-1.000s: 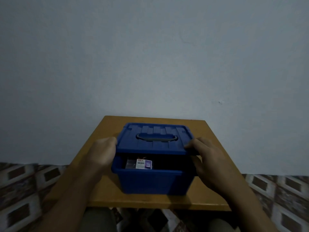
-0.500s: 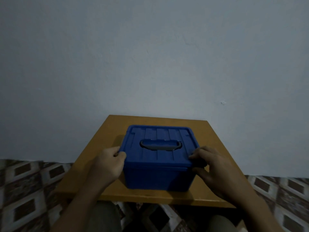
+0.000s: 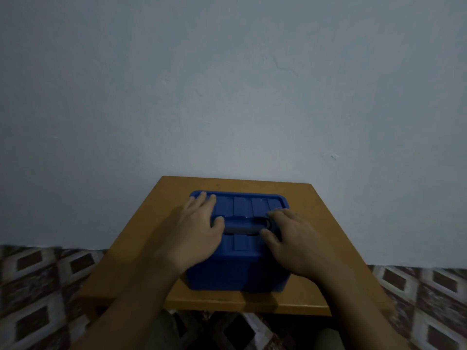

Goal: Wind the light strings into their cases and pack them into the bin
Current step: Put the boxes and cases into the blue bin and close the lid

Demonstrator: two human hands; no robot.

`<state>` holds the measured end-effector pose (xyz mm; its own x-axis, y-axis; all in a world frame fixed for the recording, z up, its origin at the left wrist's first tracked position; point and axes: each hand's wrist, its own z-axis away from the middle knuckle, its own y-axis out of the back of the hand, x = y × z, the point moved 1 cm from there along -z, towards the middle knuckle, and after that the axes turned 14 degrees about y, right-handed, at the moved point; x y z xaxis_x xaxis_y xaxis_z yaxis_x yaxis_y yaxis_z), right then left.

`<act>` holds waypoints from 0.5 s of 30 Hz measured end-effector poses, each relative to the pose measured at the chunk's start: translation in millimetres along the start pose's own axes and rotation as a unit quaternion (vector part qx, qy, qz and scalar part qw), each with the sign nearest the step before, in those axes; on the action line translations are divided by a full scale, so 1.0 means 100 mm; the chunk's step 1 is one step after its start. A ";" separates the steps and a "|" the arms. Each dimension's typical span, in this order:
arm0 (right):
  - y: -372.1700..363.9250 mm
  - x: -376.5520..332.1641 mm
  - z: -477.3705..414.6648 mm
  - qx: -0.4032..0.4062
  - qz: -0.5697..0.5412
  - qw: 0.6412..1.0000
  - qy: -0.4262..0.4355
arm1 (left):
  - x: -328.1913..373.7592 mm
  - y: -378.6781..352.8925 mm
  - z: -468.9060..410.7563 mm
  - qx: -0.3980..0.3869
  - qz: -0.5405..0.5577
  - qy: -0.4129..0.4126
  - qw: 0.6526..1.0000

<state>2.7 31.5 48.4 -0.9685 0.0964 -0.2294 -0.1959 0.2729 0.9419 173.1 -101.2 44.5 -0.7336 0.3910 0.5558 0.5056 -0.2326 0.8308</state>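
Moved: your fingers (image 3: 202, 202), off the lid's side edges and onto its top, now lie straight and flat, holding nothing. Left hand (image 3: 199, 231) and right hand (image 3: 294, 239) press the lid (image 3: 252, 205) either side of the grey handle (image 3: 242, 227), likely to seat it on the blue bin (image 3: 237, 276). Light strings: unseen, presumably inside. Bin stands mid-table (image 3: 310, 218); wall (image 3: 227, 97) far, patterned floor tiles (image 3: 38, 269) left and right. Nothing in view blocks your press.

Small wooden counter (image 3: 316, 223) against a pale wall, one blue lidded bin (image 3: 235, 276) standing near its middle, patterned tile floor (image 3: 43, 286) beneath
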 end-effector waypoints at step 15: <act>-0.32 -0.01 -0.36 -0.126 0.032 0.991 -0.044 | 0.11 -0.37 -0.27 -0.078 -0.164 0.001 0.983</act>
<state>4.3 -12.0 26.9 -0.9651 0.1929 -0.1772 -0.1771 0.0178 0.9840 134.0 -111.7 20.6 -0.8463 0.4663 0.2576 0.1660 -0.2286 0.9593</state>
